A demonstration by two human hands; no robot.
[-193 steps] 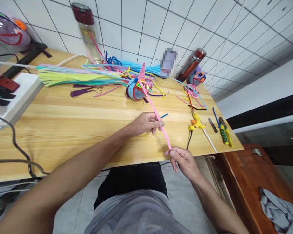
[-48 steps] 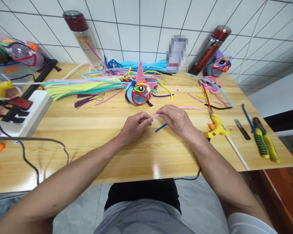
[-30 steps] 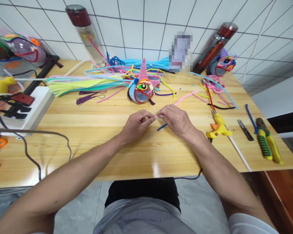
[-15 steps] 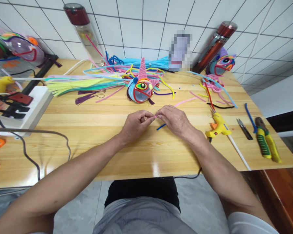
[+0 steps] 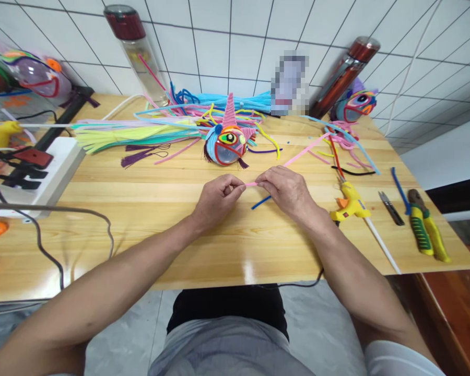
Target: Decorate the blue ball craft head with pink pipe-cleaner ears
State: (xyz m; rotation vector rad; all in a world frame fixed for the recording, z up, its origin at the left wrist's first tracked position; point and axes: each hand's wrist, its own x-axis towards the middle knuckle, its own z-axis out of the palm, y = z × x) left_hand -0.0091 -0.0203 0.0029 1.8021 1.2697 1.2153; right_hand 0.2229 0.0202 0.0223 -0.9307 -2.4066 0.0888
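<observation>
A pink pipe cleaner runs between my two hands and sticks out to the upper right beyond the right one. My left hand pinches its near end. A short way along, the thumb and fingers of my right hand grip it too, leaving a small pink stretch in view between them. A blue pipe cleaner piece lies on the table, partly under my right hand. Just behind the hands stands a clear round ornament with a pink horn, a green-and-yellow eye and red trim.
Pipe cleaner bundles spread along the back beside a clear bottle. To the right lie a yellow glue gun, small snips and pliers. A white power strip with cables occupies the left.
My right hand has shifted slightly right, widening the pink stretch between the hands. The pipe cleaner's free end now reaches farther up and right. My left hand has barely moved.
</observation>
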